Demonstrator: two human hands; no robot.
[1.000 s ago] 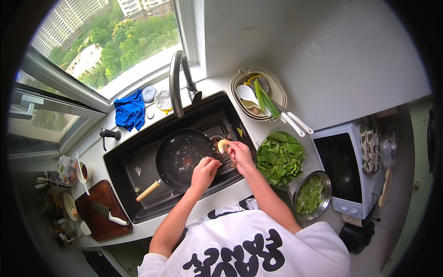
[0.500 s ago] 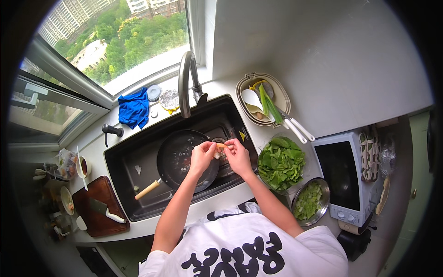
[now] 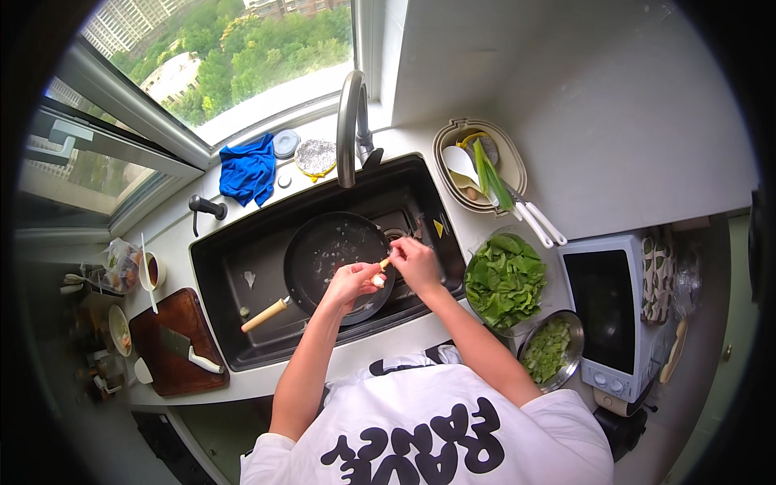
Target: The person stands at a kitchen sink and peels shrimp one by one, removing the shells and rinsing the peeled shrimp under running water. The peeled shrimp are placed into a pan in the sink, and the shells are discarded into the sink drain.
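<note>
Over the right side of a black frying pan [image 3: 323,242] in the dark sink [image 3: 234,339], my left hand [image 3: 353,284] is closed on small pale pieces that look like garlic cloves [image 3: 377,281]. One yellowish tip sticks up between thumb and forefinger. Just right of it, my right hand [image 3: 414,263] is pinched against that tip, slightly blurred; what its fingers hold is too small to make out. Thin pale flakes lie in the pan, and a loose white flake [image 3: 250,279] sits on the sink floor. The pan's wooden handle [image 3: 264,316] points to the lower left.
A tall faucet [image 3: 347,129] arches over the sink's back edge. To the right are leafy greens [image 3: 507,279], a bowl of chopped greens [image 3: 550,349], nested basins [image 3: 453,132] and a microwave [image 3: 602,299]. A cleaver [image 3: 182,343] lies on the left cutting board [image 3: 158,315].
My hands have drawn slightly apart and tilted, the left one lower and turned more open. The orange-tinted piece between them now shows as a yellowish tip. The whole view has shifted slightly.
</note>
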